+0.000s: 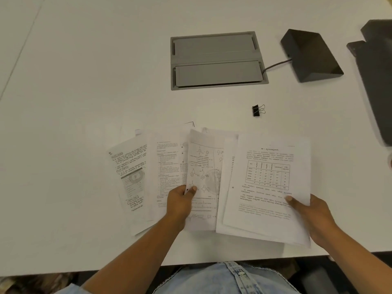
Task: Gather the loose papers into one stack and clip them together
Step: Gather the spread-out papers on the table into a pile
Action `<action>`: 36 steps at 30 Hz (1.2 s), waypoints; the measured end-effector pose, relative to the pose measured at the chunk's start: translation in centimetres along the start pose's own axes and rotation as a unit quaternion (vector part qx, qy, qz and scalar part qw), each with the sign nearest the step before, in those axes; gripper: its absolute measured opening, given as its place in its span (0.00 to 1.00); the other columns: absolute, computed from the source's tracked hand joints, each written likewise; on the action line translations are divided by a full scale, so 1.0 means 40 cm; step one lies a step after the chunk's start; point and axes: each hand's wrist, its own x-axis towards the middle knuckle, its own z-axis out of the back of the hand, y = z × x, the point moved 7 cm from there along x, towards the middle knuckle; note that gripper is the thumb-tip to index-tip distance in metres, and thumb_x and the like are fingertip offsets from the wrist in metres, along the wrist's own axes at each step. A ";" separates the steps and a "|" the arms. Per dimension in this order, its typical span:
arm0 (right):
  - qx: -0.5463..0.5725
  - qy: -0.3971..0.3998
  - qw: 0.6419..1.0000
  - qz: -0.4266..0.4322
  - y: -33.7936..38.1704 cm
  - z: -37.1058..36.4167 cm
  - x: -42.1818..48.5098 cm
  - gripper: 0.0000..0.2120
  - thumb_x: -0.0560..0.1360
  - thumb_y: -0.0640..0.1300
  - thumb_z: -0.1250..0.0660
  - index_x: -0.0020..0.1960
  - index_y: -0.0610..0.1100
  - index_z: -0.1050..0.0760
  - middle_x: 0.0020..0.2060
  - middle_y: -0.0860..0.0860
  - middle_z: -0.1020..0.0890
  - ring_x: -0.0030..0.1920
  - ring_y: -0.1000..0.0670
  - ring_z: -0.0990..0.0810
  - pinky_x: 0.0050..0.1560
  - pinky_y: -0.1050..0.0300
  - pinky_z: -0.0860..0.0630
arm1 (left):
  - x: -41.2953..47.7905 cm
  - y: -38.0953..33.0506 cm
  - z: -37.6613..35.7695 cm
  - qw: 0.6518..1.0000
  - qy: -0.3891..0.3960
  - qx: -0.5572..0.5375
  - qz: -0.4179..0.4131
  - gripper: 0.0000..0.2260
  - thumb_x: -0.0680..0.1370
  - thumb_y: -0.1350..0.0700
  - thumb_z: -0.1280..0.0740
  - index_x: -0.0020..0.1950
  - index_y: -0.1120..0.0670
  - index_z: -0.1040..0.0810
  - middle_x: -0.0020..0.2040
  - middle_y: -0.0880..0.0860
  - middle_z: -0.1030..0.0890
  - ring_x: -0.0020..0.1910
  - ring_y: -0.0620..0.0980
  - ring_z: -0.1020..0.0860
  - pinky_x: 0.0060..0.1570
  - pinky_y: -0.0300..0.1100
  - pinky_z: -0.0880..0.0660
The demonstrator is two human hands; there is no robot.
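1. the left hand (180,205) is bare, with no glove, ring or watch showing; the forearm behind it is uncovered along all that shows of it
2. the right hand (314,219) is likewise bare; no sleeve shows on its forearm
3. at the bottom edge a light blue denim garment (229,279) shows, faded and washed; it has stitched seams and a small pale button on the placket
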 end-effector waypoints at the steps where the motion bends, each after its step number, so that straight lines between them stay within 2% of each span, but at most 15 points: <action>1: -0.001 0.012 1.000 0.005 0.010 -0.004 -0.011 0.12 0.73 0.44 0.28 0.56 0.44 0.21 0.53 0.45 0.15 0.51 0.41 0.17 0.51 0.47 0.20 | -0.001 0.001 0.003 1.000 0.003 0.006 0.001 0.06 0.80 0.56 0.33 0.55 0.53 0.18 0.47 0.49 0.15 0.42 0.49 0.16 0.33 0.38 0.21; 3: 0.003 0.030 0.999 0.018 0.035 -0.013 -0.030 0.08 0.74 0.45 0.29 0.53 0.47 0.21 0.50 0.47 0.15 0.50 0.42 0.16 0.48 0.51 0.21 | -0.006 -0.003 0.002 1.000 0.014 0.002 -0.001 0.04 0.79 0.56 0.31 0.51 0.52 0.17 0.47 0.51 0.14 0.42 0.50 0.15 0.33 0.40 0.20; 6: 0.035 0.062 0.997 0.022 0.067 -0.034 -0.051 0.12 0.74 0.45 0.30 0.57 0.45 0.21 0.50 0.47 0.13 0.49 0.43 0.14 0.48 0.49 0.19 | -0.020 -0.012 -0.007 0.999 0.032 -0.025 -0.005 0.04 0.78 0.56 0.30 0.49 0.54 0.16 0.47 0.53 0.13 0.42 0.53 0.14 0.35 0.43 0.18; 9: 0.062 0.076 0.995 0.033 0.094 -0.054 -0.059 0.18 0.73 0.47 0.31 0.63 0.46 0.23 0.54 0.50 0.14 0.55 0.45 0.16 0.60 0.43 0.23 | -0.035 -0.032 -0.022 0.998 0.062 -0.016 -0.027 0.07 0.79 0.54 0.31 0.49 0.55 0.15 0.47 0.53 0.12 0.46 0.55 0.14 0.42 0.46 0.18; 11: 0.061 0.054 0.995 0.054 0.115 -0.059 -0.059 0.19 0.74 0.47 0.31 0.65 0.47 0.24 0.55 0.50 0.16 0.56 0.47 0.19 0.63 0.43 0.25 | -0.050 -0.044 -0.036 0.995 0.089 -0.022 -0.030 0.08 0.80 0.55 0.32 0.48 0.56 0.15 0.47 0.55 0.12 0.48 0.58 0.14 0.46 0.49 0.17; 14: 0.063 0.068 0.994 0.052 0.130 -0.084 -0.063 0.20 0.75 0.47 0.31 0.65 0.47 0.25 0.56 0.49 0.16 0.56 0.46 0.18 0.58 0.46 0.22 | -0.080 -0.060 -0.055 0.990 0.123 -0.058 -0.025 0.09 0.81 0.56 0.34 0.52 0.56 0.15 0.50 0.56 0.12 0.51 0.59 0.15 0.53 0.55 0.18; 17: 0.057 0.111 0.991 0.037 0.134 -0.110 -0.074 0.16 0.75 0.45 0.31 0.63 0.47 0.23 0.52 0.51 0.14 0.54 0.46 0.16 0.50 0.51 0.21 | -0.101 -0.076 -0.066 0.986 0.142 -0.085 -0.031 0.09 0.81 0.57 0.35 0.53 0.53 0.14 0.52 0.55 0.13 0.53 0.59 0.15 0.55 0.56 0.19; 19: 0.058 0.127 0.990 0.034 0.134 -0.119 -0.077 0.16 0.75 0.44 0.30 0.62 0.46 0.22 0.53 0.50 0.13 0.53 0.46 0.15 0.51 0.51 0.21 | -0.111 -0.092 -0.059 0.988 0.114 -0.098 -0.028 0.10 0.83 0.55 0.37 0.51 0.50 0.16 0.52 0.52 0.13 0.53 0.55 0.16 0.57 0.52 0.20; 22: 0.063 0.137 0.988 0.040 0.138 -0.128 -0.081 0.16 0.73 0.43 0.29 0.61 0.46 0.21 0.53 0.50 0.13 0.54 0.45 0.15 0.53 0.48 0.21 | -0.114 -0.109 -0.049 0.986 0.095 -0.130 -0.048 0.09 0.84 0.51 0.41 0.61 0.41 0.24 0.58 0.41 0.19 0.57 0.44 0.21 0.63 0.46 0.26; 26: 0.060 0.187 0.980 0.043 0.144 -0.139 -0.084 0.21 0.71 0.34 0.29 0.63 0.43 0.23 0.56 0.45 0.15 0.55 0.42 0.15 0.54 0.45 0.19 | -0.097 -0.119 -0.041 0.985 0.106 -0.113 -0.074 0.10 0.79 0.61 0.32 0.56 0.49 0.17 0.57 0.47 0.14 0.55 0.49 0.16 0.51 0.44 0.19; 29: 0.038 0.233 0.970 0.052 0.162 -0.150 -0.092 0.25 0.70 0.29 0.29 0.64 0.43 0.24 0.57 0.44 0.15 0.56 0.43 0.16 0.54 0.46 0.19 | -0.081 -0.122 -0.026 0.987 0.077 -0.122 -0.071 0.05 0.77 0.59 0.29 0.52 0.57 0.17 0.51 0.52 0.12 0.53 0.56 0.15 0.48 0.48 0.18; 31: 0.030 0.249 0.966 0.055 0.175 -0.156 -0.095 0.26 0.68 0.27 0.29 0.64 0.43 0.24 0.57 0.44 0.15 0.56 0.43 0.16 0.54 0.44 0.19 | -0.076 -0.136 -0.022 0.987 0.064 -0.120 -0.084 0.11 0.76 0.55 0.28 0.48 0.64 0.19 0.48 0.55 0.12 0.50 0.58 0.15 0.49 0.48 0.18; 34: 0.024 0.269 0.961 0.062 0.192 -0.168 -0.094 0.28 0.67 0.25 0.29 0.65 0.41 0.24 0.57 0.42 0.16 0.57 0.41 0.16 0.55 0.42 0.20 | -0.084 -0.160 -0.021 0.989 0.043 -0.100 -0.103 0.18 0.78 0.48 0.31 0.45 0.65 0.21 0.43 0.54 0.15 0.42 0.52 0.18 0.44 0.41 0.20; 36: 0.023 0.280 0.957 0.066 0.198 -0.176 -0.093 0.29 0.67 0.25 0.28 0.65 0.40 0.25 0.58 0.42 0.16 0.57 0.40 0.17 0.56 0.41 0.20 | -0.087 -0.174 -0.025 0.989 0.037 -0.089 -0.115 0.20 0.80 0.46 0.35 0.48 0.65 0.21 0.43 0.50 0.16 0.43 0.48 0.19 0.45 0.38 0.20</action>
